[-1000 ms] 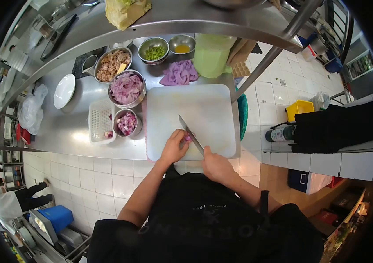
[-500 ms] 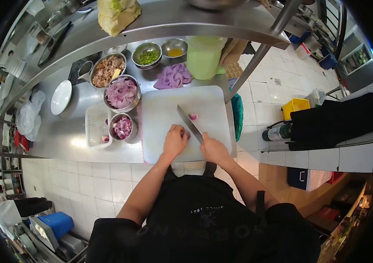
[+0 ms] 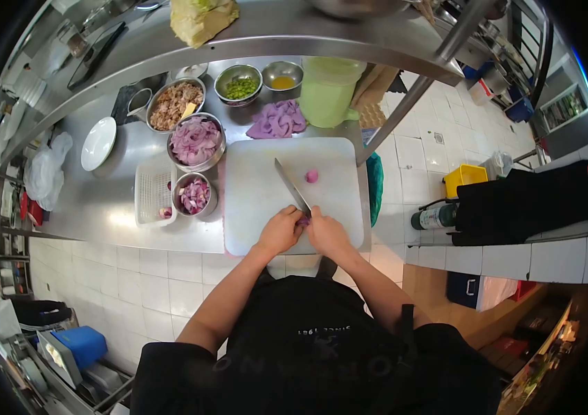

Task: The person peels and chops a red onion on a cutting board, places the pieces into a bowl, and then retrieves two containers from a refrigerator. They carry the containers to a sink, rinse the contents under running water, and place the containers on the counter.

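My right hand [image 3: 328,234] is closed round the handle of a kitchen knife [image 3: 290,183], whose blade points away and to the left over the white cutting board [image 3: 252,180]. Close beside it, my left hand [image 3: 281,231] has its fingers curled on a small purple shallot piece [image 3: 303,222], which is mostly hidden between the two hands. Another peeled shallot piece [image 3: 312,176] lies on the board to the right of the blade. Left of the board stand a metal bowl of chopped shallots [image 3: 194,196] and a larger bowl of sliced shallots [image 3: 197,142].
A white plastic basket [image 3: 145,197] sits by the bowls. Behind the board are a purple cloth [image 3: 279,119], a green pitcher [image 3: 328,93] and a bowl of chopped greens [image 3: 240,86]. A steel shelf [image 3: 294,45] runs above the counter's back.
Both hands have come closer together, nearer the board's front edge. The knife has shifted left and toward me. The loose shallot piece sits slightly farther right and looks turned.
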{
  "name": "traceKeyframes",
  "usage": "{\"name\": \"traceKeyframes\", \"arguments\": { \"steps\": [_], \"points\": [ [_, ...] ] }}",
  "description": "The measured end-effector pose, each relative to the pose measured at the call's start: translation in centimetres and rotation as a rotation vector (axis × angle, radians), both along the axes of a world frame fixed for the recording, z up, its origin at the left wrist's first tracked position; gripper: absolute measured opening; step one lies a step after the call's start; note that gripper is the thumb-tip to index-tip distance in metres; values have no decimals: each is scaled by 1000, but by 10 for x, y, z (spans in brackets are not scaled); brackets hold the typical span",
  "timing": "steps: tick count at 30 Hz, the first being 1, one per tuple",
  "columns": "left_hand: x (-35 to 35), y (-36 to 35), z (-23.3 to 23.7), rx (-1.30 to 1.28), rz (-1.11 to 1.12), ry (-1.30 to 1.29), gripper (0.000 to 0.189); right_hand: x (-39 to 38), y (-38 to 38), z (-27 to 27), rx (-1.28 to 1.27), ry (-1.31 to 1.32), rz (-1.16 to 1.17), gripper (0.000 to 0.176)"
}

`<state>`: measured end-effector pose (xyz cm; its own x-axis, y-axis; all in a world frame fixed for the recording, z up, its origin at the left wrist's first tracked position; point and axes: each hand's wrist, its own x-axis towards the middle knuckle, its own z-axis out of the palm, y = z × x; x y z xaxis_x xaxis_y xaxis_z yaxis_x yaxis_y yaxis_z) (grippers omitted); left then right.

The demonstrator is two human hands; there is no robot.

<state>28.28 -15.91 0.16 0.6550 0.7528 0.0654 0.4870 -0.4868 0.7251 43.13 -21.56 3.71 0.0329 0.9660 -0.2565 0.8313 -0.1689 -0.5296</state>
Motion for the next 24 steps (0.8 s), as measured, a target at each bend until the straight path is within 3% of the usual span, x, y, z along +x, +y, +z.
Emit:
{"name": "traceKeyframes", "arguments": {
  "steps": [24],
  "points": [
    [-12, 3, -11, 58, -47, -97, 7, -5, -3, 3, -21, 7, 1, 22]
  ]
}}
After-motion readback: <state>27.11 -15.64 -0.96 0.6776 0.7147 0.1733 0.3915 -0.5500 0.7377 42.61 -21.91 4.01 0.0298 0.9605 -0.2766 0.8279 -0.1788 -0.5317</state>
